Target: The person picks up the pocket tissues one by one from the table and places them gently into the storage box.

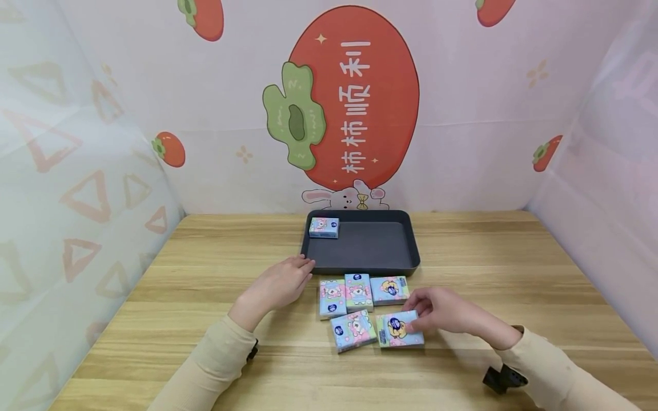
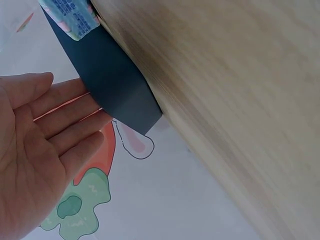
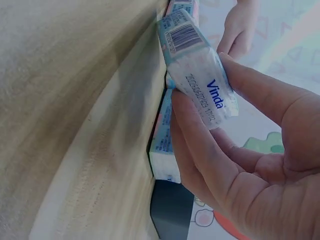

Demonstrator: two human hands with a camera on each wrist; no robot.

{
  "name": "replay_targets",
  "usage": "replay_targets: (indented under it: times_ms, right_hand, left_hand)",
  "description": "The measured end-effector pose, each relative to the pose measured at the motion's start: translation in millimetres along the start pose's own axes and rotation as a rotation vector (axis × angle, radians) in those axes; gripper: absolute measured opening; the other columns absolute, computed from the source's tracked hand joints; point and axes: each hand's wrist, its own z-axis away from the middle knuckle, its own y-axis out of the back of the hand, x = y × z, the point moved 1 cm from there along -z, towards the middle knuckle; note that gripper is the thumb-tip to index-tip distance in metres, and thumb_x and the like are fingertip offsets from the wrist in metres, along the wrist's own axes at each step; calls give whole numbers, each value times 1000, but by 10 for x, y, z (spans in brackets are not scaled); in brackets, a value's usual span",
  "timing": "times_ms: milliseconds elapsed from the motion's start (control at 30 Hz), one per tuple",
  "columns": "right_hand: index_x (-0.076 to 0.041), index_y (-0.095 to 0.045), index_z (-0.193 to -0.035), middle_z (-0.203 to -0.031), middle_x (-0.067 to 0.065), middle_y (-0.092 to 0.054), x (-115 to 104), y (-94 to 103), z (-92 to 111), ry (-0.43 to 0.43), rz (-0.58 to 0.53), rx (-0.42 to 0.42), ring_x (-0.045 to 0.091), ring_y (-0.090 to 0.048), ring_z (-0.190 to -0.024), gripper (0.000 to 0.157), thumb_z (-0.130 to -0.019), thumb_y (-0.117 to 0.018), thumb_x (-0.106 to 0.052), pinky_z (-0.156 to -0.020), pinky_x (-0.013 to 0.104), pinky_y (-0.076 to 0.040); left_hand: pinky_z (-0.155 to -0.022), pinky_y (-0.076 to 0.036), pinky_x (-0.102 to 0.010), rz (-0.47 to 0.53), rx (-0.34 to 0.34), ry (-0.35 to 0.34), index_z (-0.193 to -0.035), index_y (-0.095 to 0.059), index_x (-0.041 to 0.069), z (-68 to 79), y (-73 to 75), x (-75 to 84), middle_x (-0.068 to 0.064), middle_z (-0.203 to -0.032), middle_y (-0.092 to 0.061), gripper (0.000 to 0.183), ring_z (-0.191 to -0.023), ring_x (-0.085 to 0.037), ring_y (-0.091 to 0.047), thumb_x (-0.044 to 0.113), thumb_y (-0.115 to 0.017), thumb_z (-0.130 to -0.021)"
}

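Between thumb and fingers, my right hand [image 1: 444,311] pinches a small Vinda tissue pack [image 1: 400,330], blue with a yellow cartoon figure; its white printed end [image 3: 202,92] faces the right wrist camera. My left hand [image 1: 280,285] has its fingers straight, with the fingertips at the front left corner of a dark grey tray [image 1: 365,269]. Inside the tray, one tissue pack [image 1: 324,227] lies in the back left corner. Three packs lie side by side just in front of the tray: the left [image 1: 332,298], the middle [image 1: 358,292] and the right one [image 1: 389,290].
Another tissue pack [image 1: 353,330] lies slightly turned, left of the held one. All of this is on a wooden table [image 1: 231,234]. A printed cloth backdrop [image 1: 452,142] rises behind the table, with patterned sheets [image 1: 103,142] along the sides.
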Motion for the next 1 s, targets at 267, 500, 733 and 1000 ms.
replay_targets:
  times_ms: [267, 500, 733, 1000]
  right_hand:
    - [-4, -66, -97, -85, 0, -65, -30, 55, -30, 21, 4, 42, 13, -61, -77, 37, -74, -81, -29, -64, 21, -52]
    - [-7, -68, -95, -83, -1, -66, -65, 100, -59, -19, 28, 67, 14, -60, -78, 37, -73, -81, -33, -64, 24, -52]
    - [-7, -69, -95, -82, 0, -67, -101, 162, -75, -6, 27, 79, 16, -60, -77, 36, -74, -81, -32, -63, 24, -53]
    - [-7, -69, -95, -83, 0, -66, -161, 247, -142, -19, 65, 112, 15, -58, -77, 37, -73, -81, -35, -63, 25, -52]
  left_hand:
    - [-106, -43, -44, 3, 5, -2, -127, -58, -1, 1, -8, -3, -18, -130, -58, 37, -125, -32, -52, 21, -48, -99]
    - [-106, -43, -43, -3, -5, 5, -128, -58, -1, -1, -5, 2, -18, -131, -58, 37, -126, -31, -51, 21, -48, -99]
    - [-107, -42, -43, 6, -12, 9, -128, -58, -1, -2, 0, 7, -18, -131, -57, 38, -127, -31, -51, 21, -48, -99]
    - [-105, -43, -43, -2, 0, -1, -127, -58, -1, -7, -4, 1, -18, -130, -58, 37, -125, -31, -52, 20, -48, -99]
